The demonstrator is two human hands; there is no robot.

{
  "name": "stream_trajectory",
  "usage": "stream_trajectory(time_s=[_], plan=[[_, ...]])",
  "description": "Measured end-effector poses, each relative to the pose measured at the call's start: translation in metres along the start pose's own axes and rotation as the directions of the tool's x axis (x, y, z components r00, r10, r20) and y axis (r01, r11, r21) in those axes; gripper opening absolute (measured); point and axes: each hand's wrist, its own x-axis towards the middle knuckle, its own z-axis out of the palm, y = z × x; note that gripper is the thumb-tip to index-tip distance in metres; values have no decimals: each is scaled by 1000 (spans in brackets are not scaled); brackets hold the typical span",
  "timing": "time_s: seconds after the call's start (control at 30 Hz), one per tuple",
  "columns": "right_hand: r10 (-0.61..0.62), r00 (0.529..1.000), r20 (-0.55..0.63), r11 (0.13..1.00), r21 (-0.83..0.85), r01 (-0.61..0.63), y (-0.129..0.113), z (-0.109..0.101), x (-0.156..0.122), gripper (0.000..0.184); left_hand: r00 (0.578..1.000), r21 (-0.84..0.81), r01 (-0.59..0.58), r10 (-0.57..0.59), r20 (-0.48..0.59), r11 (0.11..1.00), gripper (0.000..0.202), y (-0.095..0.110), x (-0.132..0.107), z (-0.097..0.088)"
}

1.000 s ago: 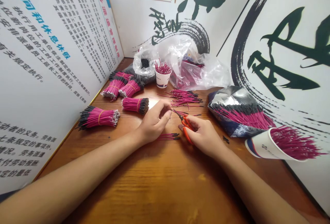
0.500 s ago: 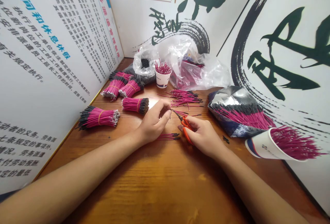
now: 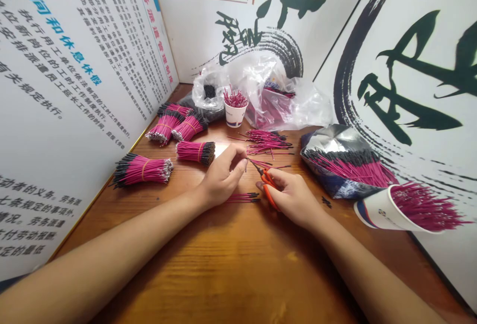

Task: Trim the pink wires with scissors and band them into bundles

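Observation:
My right hand [image 3: 294, 195] is closed around orange-handled scissors [image 3: 267, 179], their dark pointed blades aimed up and left. The blade tips reach close to the fingertips of my left hand [image 3: 224, 175], which is closed in a pinch. What those fingers pinch is too small and hidden to name. Just beneath the left hand lie several pink wires with black ends [image 3: 244, 197] in a row. Beyond both hands is a loose pile of pink wires [image 3: 266, 141], some of them stretching toward the scissors.
Rubber-banded wire bundles [image 3: 143, 169] lie at the left. At the back stand a paper cup of wires [image 3: 235, 115] and clear plastic bags [image 3: 305, 108]. On the right are an open foil bag of wires [image 3: 335, 190] and a tipped paper cup [image 3: 380, 209]. White printed panels enclose the wooden table [image 3: 231, 264].
The scissors and my right hand have shifted very slightly, the blade tips staying by the left fingertips. My left hand holds almost still.

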Motion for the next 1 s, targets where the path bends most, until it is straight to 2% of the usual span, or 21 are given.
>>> stream_trajectory(time_s=[0.17,0.43,0.63,1.0], plan=[[24,999,46,996,85,-28,1,1,-1,28,1000,-16,21,-20,11,1000,7,0,0,0],[15,999,-41,1000,20,-14,-1,0,0,27,998,-5,62,-62,19,998,10,-1,-1,-1],[-15,1000,-23,1000,-28,14,-4,-1,0,28,999,16,47,-47,14,999,8,0,-1,0],[-13,1000,7,999,29,13,-1,0,-1,28,998,27,56,-57,31,998,9,-1,-1,-1]])
